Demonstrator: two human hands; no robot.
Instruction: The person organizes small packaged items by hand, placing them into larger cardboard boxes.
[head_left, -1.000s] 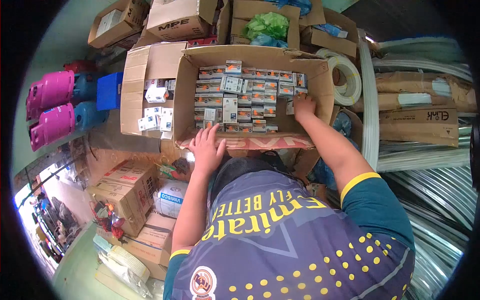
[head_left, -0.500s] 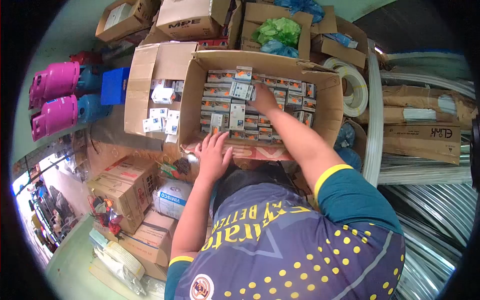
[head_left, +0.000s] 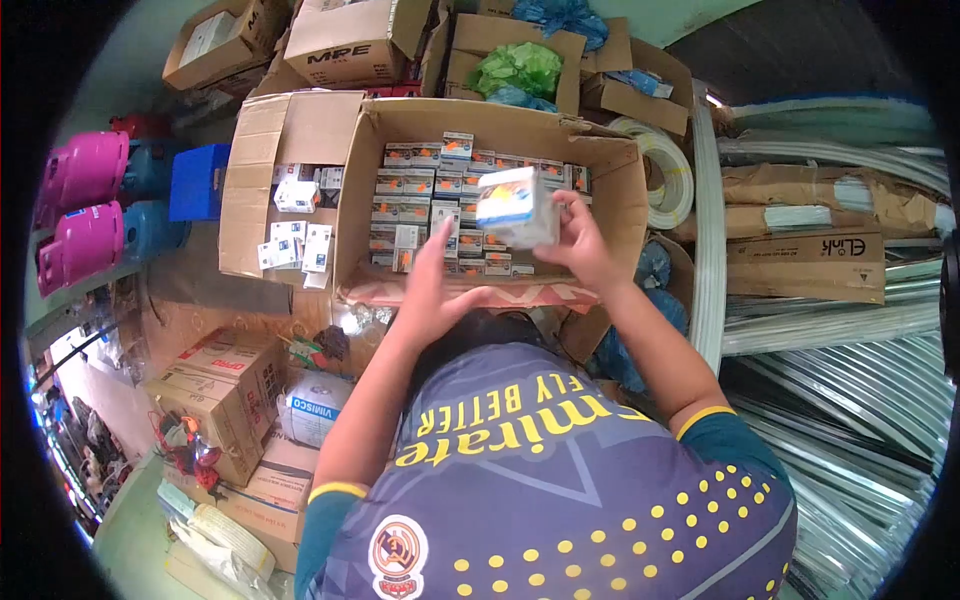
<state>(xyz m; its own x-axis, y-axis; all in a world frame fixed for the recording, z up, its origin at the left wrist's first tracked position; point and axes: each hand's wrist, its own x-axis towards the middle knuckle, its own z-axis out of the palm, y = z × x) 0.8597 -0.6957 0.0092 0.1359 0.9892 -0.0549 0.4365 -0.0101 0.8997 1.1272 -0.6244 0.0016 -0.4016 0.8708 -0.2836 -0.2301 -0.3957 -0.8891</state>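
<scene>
My right hand point(head_left: 585, 245) grips a small white product box point(head_left: 517, 207) with blue and orange print, blurred by motion, raised above the carton. Below it, the large open cardboard carton point(head_left: 615, 215) is packed with rows of similar small boxes point(head_left: 405, 183), many with orange stickers. A few lie loose on top of the rows. My left hand point(head_left: 433, 295) holds nothing; its fingers are stretched out and the thumb is apart, over the carton's near edge.
More small white boxes point(head_left: 290, 245) lie on the carton's left flap. Gas cylinders point(head_left: 90, 240) and a blue box point(head_left: 198, 183) stand further left. Cartons point(head_left: 340, 55) line the back. Coiled white tubing point(head_left: 665, 180) and long metal pipes point(head_left: 830, 420) are on the right.
My right hand has lifted a small box out of the carton and brought it nearer to me. My left hand has risen from the near edge and turned. The camera view has shifted slightly.
</scene>
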